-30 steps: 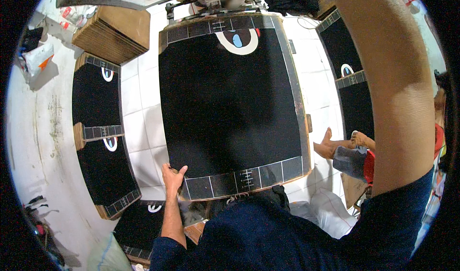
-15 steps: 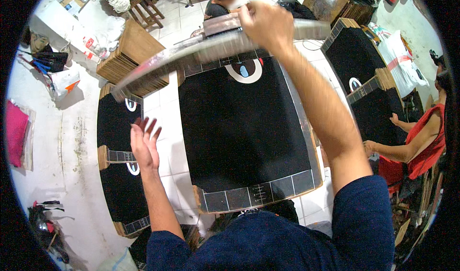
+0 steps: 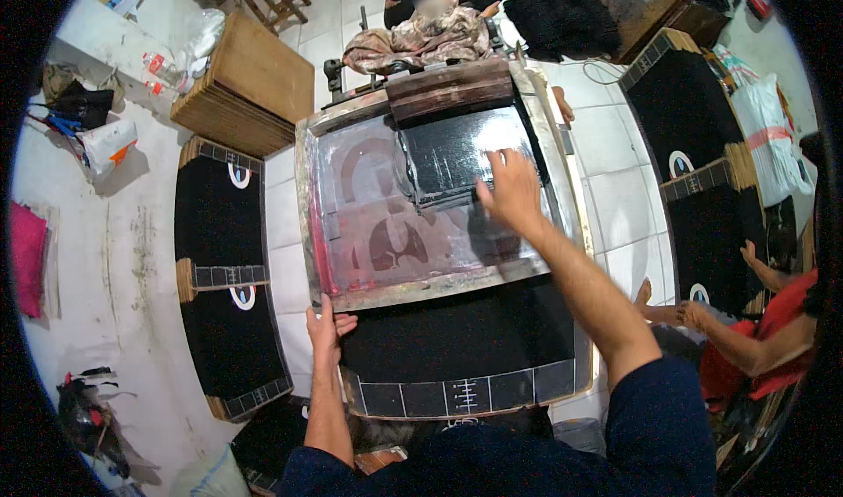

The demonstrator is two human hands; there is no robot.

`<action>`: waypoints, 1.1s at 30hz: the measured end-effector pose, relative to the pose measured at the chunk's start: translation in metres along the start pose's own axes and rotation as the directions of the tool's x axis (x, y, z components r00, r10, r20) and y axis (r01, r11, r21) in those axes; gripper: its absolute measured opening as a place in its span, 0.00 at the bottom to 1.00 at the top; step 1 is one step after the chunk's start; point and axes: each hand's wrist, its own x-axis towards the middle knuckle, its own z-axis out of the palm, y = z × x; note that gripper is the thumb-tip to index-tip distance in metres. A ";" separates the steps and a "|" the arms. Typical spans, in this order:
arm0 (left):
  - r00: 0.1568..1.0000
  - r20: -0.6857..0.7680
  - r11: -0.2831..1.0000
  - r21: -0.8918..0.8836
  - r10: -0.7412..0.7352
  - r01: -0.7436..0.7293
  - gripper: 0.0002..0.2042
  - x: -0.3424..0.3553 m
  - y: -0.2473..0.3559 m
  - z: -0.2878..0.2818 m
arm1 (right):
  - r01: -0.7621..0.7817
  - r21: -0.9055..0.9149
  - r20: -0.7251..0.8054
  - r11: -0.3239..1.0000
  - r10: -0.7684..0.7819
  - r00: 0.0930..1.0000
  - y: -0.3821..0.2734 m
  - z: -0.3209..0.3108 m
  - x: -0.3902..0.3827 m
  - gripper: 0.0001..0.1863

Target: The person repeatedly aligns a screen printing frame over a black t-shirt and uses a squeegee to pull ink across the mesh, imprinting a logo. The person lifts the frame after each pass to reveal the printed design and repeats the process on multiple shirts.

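Now | right hand (image 3: 512, 194) open, fingers spread, flat on grey metal-framed printing screen (image 3: 421, 207) (holding nothing) | left hand (image 3: 327, 328) curled on screen's near-left corner | screen lies over black fabric panel (image 3: 457, 339).

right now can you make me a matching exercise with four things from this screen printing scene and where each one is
Things:
1. left hand
2. right hand
3. wooden squeegee
4. stack of brown boards

Places:
A. lying across the far end of the screen frame
B. on the floor, past the frame's far left corner
C. at the near left corner of the screen frame
D. spread on the mesh inside the frame, towards its right side

Pairs: 1-C, 2-D, 3-A, 4-B
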 end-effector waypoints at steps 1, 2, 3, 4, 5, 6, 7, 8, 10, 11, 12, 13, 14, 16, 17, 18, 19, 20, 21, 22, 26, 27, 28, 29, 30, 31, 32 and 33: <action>0.997 -0.016 0.993 0.090 -0.069 0.070 0.38 0.004 0.001 -0.006 | 0.036 -0.036 0.003 0.999 -0.036 0.999 0.009 0.012 0.031 0.31; 1.000 -0.024 0.964 0.264 -0.019 0.025 0.41 0.006 0.001 -0.011 | 0.123 -0.004 -0.101 0.992 -0.123 0.987 0.017 0.025 0.064 0.34; 0.998 -0.015 0.904 0.423 0.069 -0.056 0.44 0.007 -0.001 -0.013 | 0.143 -0.063 -0.041 0.988 -0.146 0.988 0.025 0.037 0.098 0.43; 0.992 -0.003 0.808 0.580 0.127 -0.102 0.48 0.008 -0.005 -0.014 | 0.180 -0.091 -0.093 0.979 -0.188 0.978 0.028 0.049 0.128 0.41; 0.963 -0.032 0.687 0.707 0.267 -0.167 0.53 0.008 -0.013 -0.010 | 0.207 -0.191 -0.048 0.959 -0.220 0.974 0.032 0.059 0.153 0.45; 0.924 -0.018 0.648 0.718 0.382 -0.254 0.59 0.008 -0.021 -0.007 | 0.228 -0.279 0.001 0.933 -0.237 0.971 0.033 0.068 0.174 0.47; 0.853 0.006 0.661 0.629 0.521 -0.408 0.61 0.008 -0.033 0.002 | 0.264 -0.355 0.066 0.897 -0.257 0.964 0.035 0.074 0.190 0.47; 0.799 0.003 0.665 0.554 0.601 -0.501 0.64 0.007 -0.046 0.011 | 0.258 -0.346 0.258 0.902 -0.172 0.951 0.037 0.077 0.204 0.44; 0.715 -0.096 0.661 0.481 0.693 -0.576 0.71 0.009 -0.061 0.027 | 0.312 -0.395 0.356 0.864 -0.169 0.919 0.039 0.078 0.220 0.40; 0.669 -0.131 0.626 0.516 0.732 -0.584 0.72 0.010 -0.066 0.033 | 0.351 -0.326 0.386 0.878 -0.215 0.897 0.040 0.075 0.227 0.32; 0.603 -0.153 0.570 0.564 0.783 -0.597 0.73 0.010 -0.070 0.038 | 0.330 -0.284 0.412 0.900 -0.196 0.890 0.039 0.071 0.227 0.31; 0.645 -0.158 0.613 0.537 0.748 -0.579 0.75 0.011 -0.071 0.040 | 0.306 -0.248 0.438 0.919 -0.176 0.882 0.039 0.065 0.228 0.30; 0.656 -0.163 0.612 0.572 0.737 -0.546 0.75 0.011 -0.071 0.042 | 0.277 -0.226 0.464 0.934 -0.147 0.874 0.037 0.059 0.226 0.29; 0.639 -0.181 0.590 0.623 0.748 -0.514 0.76 0.011 -0.070 0.043 | 0.282 -0.203 0.369 0.938 -0.193 0.909 0.031 0.047 0.205 0.20; 0.671 -0.181 0.624 0.592 0.719 -0.510 0.75 0.010 -0.071 0.042 | 0.330 -0.212 0.307 0.920 -0.258 0.916 0.028 0.039 0.190 0.18; 0.675 -0.194 0.631 0.598 0.712 -0.494 0.75 0.010 -0.070 0.042 | 0.373 -0.220 0.250 0.901 -0.318 0.915 0.025 0.032 0.171 0.17; 0.672 -0.204 0.634 0.600 0.711 -0.488 0.75 0.011 -0.070 0.041 | 0.342 -0.179 0.271 0.922 -0.288 0.918 0.022 0.026 0.152 0.17; 0.673 -0.204 0.632 0.605 0.711 -0.484 0.75 0.012 -0.071 0.041 | 0.344 -0.124 0.253 0.931 -0.306 0.918 0.021 0.020 0.132 0.17; 0.658 -0.225 0.650 0.553 0.718 -0.521 0.68 0.013 -0.071 0.039 | 0.283 -0.160 0.337 0.946 -0.217 0.916 0.017 0.019 0.114 0.17; 0.644 -0.236 0.658 0.504 0.728 -0.560 0.62 0.015 -0.070 0.039 | 0.262 -0.169 0.357 0.950 -0.189 0.915 0.014 0.021 0.100 0.17; 0.594 -0.298 0.658 0.452 0.747 -0.602 0.38 0.019 -0.069 0.042 | 0.317 -0.185 0.327 0.930 -0.246 0.912 0.012 0.020 0.082 0.21; 0.582 -0.323 0.661 0.461 0.746 -0.591 0.37 0.019 -0.069 0.045 | 0.299 -0.166 0.378 0.940 -0.220 0.899 0.012 0.019 0.084 0.22; 0.571 -0.339 0.659 0.484 0.748 -0.576 0.37 0.018 -0.069 0.050 | 0.272 -0.158 0.421 0.949 -0.184 0.888 0.013 0.017 0.088 0.23; 0.569 -0.350 0.663 0.484 0.745 -0.571 0.35 0.018 -0.068 0.051 | 0.256 -0.179 0.422 0.950 -0.161 0.892 0.013 0.015 0.088 0.23; 0.551 -0.360 0.656 0.477 0.753 -0.584 0.34 0.017 -0.068 0.054 | 0.256 -0.180 0.424 0.950 -0.160 0.891 0.013 0.012 0.088 0.22; 0.553 -0.367 0.661 0.480 0.748 -0.577 0.34 0.016 -0.068 0.055 | 0.265 -0.171 0.408 0.949 -0.177 0.896 0.011 0.009 0.083 0.22; 0.544 -0.383 0.664 0.487 0.747 -0.568 0.34 0.015 -0.068 0.055 | 0.273 -0.158 0.393 0.949 -0.193 0.899 0.010 0.006 0.077 0.21; 0.542 -0.373 0.657 0.476 0.753 -0.585 0.33 0.014 -0.067 0.055 | 0.257 -0.132 0.454 0.957 -0.172 0.874 0.009 0.004 0.069 0.18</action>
